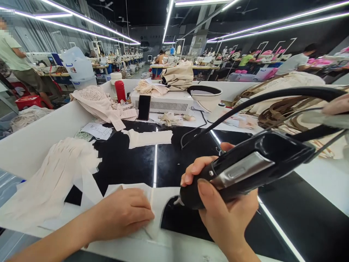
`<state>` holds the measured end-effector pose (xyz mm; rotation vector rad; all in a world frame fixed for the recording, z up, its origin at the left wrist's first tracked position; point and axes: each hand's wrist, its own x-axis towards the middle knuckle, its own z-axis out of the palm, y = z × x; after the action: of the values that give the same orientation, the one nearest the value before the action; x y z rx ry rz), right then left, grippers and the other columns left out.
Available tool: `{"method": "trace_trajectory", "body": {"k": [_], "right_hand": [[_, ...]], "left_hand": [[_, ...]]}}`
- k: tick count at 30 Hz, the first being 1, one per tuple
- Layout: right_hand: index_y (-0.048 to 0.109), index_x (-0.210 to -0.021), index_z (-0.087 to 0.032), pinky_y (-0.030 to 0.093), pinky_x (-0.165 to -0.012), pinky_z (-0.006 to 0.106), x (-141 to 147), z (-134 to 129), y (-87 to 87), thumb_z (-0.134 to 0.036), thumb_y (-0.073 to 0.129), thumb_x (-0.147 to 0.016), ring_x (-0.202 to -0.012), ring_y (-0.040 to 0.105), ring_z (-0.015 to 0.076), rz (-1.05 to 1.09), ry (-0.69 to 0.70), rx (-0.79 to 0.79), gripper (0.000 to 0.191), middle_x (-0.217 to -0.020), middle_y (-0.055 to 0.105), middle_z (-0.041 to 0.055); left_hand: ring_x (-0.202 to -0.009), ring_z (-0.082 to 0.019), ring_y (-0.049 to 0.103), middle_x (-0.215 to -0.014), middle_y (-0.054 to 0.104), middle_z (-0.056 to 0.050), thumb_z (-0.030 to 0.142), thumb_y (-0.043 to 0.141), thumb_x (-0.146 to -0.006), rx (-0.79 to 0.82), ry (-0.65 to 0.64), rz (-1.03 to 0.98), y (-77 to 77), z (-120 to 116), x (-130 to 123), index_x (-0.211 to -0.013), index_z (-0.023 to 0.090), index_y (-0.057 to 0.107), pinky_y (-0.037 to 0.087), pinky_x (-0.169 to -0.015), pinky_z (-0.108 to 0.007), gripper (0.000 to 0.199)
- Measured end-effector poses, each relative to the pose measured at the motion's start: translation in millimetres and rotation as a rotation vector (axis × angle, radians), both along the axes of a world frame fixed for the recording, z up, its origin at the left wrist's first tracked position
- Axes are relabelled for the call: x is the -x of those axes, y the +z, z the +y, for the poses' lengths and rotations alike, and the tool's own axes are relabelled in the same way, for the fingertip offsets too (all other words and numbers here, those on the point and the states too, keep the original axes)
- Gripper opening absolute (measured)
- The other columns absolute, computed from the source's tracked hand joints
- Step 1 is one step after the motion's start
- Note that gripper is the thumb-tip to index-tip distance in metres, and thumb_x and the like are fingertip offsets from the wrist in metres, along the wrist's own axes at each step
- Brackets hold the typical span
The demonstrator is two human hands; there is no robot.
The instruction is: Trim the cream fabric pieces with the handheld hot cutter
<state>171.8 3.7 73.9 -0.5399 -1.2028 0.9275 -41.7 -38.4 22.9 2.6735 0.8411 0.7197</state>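
Observation:
My right hand (pixel 223 203) is wrapped round a black hand-held power tool (pixel 245 167) with a silver lever along its side. A thick black hose and a thin cable run from its back end. The tool's small nozzle points left, at the curved edge of a cream fabric piece (pixel 160 198). On that piece lies my left hand (pixel 125 213), its fingers bent and pressed together, holding the cloth against the black tabletop (pixel 174 163). To the left sits a fanned pile of cream fabric pieces (pixel 60 167). Another cream strip (pixel 149 138) lies flat beyond my hands.
Behind the work area stand a phone (pixel 144 107), a red bottle (pixel 120 91) and a white vented box (pixel 163 102). The black hose (pixel 261 96) arches across the right side. Brown and cream straps (pixel 272 112) are heaped at the right. People sit at sewing machines farther back.

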Motion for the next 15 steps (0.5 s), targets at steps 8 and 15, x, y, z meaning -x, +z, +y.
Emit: {"method": "trace_trajectory", "body": {"k": [8,15], "right_hand": [[0.058,-0.105,-0.031,0.059,-0.056,0.027,-16.7,31.4,0.8,-0.023,0.079,-0.083,-0.060,0.063,0.0116,-0.004,-0.168,-0.011,0.032,-0.082,0.067,-0.0070],[0.054,-0.106,-0.030,0.057,-0.056,0.027,-14.5,26.0,-0.9,-0.019,0.075,-0.082,-0.057,0.063,0.0115,-0.049,-0.192,0.001,0.035,-0.078,0.068,-0.0077]], "left_hand": [[-0.090,-0.016,0.068,-0.099,0.072,-0.003,0.013,0.047,-0.107,-0.164,0.041,0.038,6.2,10.8,-19.4,-0.110,0.015,0.066,0.054,-0.105,-0.039,0.019],[-0.091,-0.018,0.069,-0.098,0.071,-0.004,0.013,0.044,-0.108,-0.337,0.026,0.125,-4.0,34.2,-51.3,-0.114,0.014,0.065,0.057,-0.102,-0.042,0.022]]}}
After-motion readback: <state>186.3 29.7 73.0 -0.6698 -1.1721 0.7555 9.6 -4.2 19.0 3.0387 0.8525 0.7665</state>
